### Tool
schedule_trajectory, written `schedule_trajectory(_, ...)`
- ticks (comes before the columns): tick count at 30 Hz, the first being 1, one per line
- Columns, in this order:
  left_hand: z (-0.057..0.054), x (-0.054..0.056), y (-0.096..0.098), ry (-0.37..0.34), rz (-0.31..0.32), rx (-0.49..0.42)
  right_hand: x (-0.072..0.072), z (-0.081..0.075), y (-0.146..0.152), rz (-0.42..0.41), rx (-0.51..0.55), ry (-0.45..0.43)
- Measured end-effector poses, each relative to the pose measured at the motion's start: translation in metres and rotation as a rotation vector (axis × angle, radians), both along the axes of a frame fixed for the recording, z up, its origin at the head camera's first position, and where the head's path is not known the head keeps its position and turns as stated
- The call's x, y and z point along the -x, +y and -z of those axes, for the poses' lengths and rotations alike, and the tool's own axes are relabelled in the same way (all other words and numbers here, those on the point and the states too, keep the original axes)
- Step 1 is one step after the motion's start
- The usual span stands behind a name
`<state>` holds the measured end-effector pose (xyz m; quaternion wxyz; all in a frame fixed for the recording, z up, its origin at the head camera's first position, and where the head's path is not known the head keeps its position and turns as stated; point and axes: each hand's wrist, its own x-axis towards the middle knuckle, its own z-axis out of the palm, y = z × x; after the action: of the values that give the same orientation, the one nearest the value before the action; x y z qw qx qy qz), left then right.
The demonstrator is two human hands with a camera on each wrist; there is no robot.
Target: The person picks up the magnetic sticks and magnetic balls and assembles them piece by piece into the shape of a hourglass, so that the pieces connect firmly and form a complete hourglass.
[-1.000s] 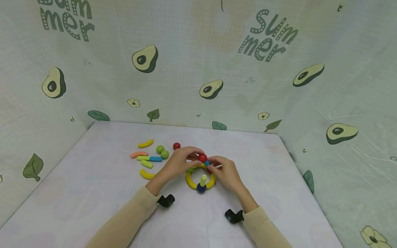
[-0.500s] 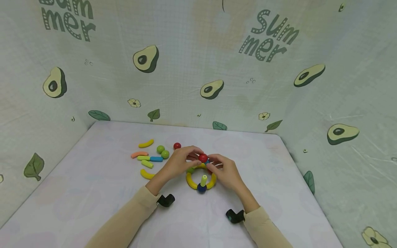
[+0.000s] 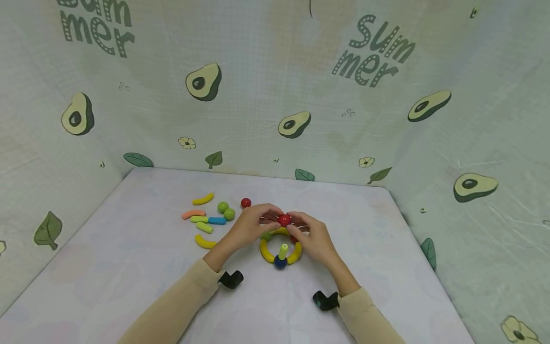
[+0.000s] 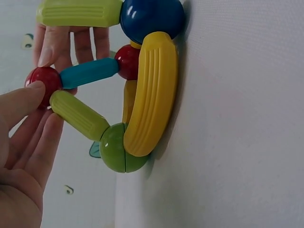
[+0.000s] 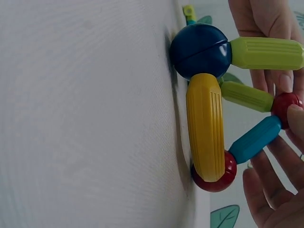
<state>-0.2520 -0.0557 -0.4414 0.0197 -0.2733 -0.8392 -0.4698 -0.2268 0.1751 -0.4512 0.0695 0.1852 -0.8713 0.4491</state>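
Note:
In the head view a glossy red ball (image 3: 284, 220) sits between my left hand (image 3: 253, 223) and right hand (image 3: 315, 239), pinched by the fingers of both. Below it a lime stick (image 4: 80, 116) slants to a green ball (image 4: 114, 149), and a blue stick (image 4: 89, 73) runs to a lower red ball (image 4: 127, 61). These belong to a ring with yellow curved sticks (image 3: 266, 252) lying on the table. At the ring's near side, a navy ball (image 3: 280, 262) carries an upright lime stick (image 3: 283, 252) with nothing on its top.
Left of the hands lie loose pieces: yellow curved sticks (image 3: 203, 199), an orange curved stick (image 3: 194, 214), lime sticks (image 3: 204, 227), a blue stick (image 3: 217, 220), green balls (image 3: 229, 214) and a red ball (image 3: 246, 203). A patterned cloth (image 3: 249, 95) hangs behind the table.
The held red ball has shifted slightly right, toward the right fingers. The blue stick beside it, visible earlier in the head view, is now hidden there. Both hands keep their hold.

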Motion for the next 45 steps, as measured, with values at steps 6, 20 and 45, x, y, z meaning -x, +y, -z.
schedule_trajectory(6,0.0,-0.001,0.002,0.002,-0.027,0.014,-0.001,0.0,-0.001,-0.003,0.006,-0.001)
schedule_trajectory(20,-0.003,-0.006,-0.007,0.003,-0.025,0.043,-0.001,-0.001,0.0,0.042,0.003,0.015)
schedule_trajectory(45,0.01,-0.012,-0.002,-0.133,0.201,0.068,0.006,0.003,0.008,0.19,0.018,0.034)
